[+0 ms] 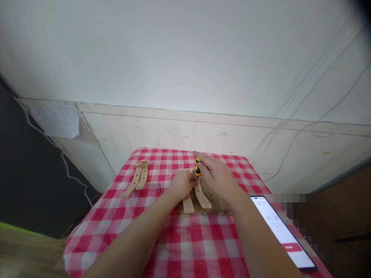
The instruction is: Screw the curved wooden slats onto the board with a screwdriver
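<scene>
My right hand (219, 175) is wrapped round a yellow and black screwdriver (198, 166), held nearly upright with its tip down. The tip meets the upper part of a curved wooden piece (202, 196) with holes along it. My left hand (182, 185) is closed, its fingertips pinched beside the tip; what they grip is hidden. Partly under that hand lies a second pale wooden piece (188, 204). Both pieces rest on a brown wooden board (218, 199) dotted with small holes.
Curved wooden pieces (142, 175) with holes lie at the table's left. A thin dark metal rod (160, 189) is beside my left wrist. A phone (282, 231) showing a timer lies along the right edge. A red-and-white checked cloth (185, 241) covers the table, against a white wall (162, 135).
</scene>
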A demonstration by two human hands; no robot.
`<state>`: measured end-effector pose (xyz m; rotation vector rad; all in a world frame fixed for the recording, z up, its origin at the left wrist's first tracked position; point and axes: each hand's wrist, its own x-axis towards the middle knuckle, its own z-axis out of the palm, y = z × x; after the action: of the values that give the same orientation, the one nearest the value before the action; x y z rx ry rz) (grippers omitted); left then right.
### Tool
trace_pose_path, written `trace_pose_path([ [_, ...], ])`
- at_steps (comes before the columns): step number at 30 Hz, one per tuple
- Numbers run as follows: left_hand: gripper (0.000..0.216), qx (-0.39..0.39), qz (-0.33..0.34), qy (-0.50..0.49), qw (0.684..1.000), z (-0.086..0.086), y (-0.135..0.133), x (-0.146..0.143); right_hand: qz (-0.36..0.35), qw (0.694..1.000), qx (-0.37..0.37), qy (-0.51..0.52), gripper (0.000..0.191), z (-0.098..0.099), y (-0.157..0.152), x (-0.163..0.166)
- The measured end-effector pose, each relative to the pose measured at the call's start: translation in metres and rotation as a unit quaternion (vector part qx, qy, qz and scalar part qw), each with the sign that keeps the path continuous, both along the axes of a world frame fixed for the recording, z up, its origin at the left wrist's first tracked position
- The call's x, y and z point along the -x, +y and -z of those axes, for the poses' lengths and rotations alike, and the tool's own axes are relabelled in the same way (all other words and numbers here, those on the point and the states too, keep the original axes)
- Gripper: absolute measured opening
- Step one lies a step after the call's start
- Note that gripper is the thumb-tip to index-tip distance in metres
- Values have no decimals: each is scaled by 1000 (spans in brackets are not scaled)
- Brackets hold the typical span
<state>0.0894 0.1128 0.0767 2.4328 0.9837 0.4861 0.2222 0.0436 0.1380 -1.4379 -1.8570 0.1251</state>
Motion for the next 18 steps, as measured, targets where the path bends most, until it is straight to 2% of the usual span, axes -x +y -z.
trace_pose_path([
  [5, 23, -15, -5, 24, 1000, -3, -2, 0, 63, 991, -59, 100, 47, 36, -5, 2],
  [9, 25, -26, -6, 24, 999, -1, -2, 0, 70, 986, -51, 144, 50, 55, 3, 2],
  [14, 23, -37, -18, 38, 998, -1, -4, -1, 25, 965, -17, 262, 45, 68, 12, -8],
  [18, 23, -38, -21, 29, 999, -2, -8, 0, 12, 949, 7, 315, 38, 67, 14, -14],
])
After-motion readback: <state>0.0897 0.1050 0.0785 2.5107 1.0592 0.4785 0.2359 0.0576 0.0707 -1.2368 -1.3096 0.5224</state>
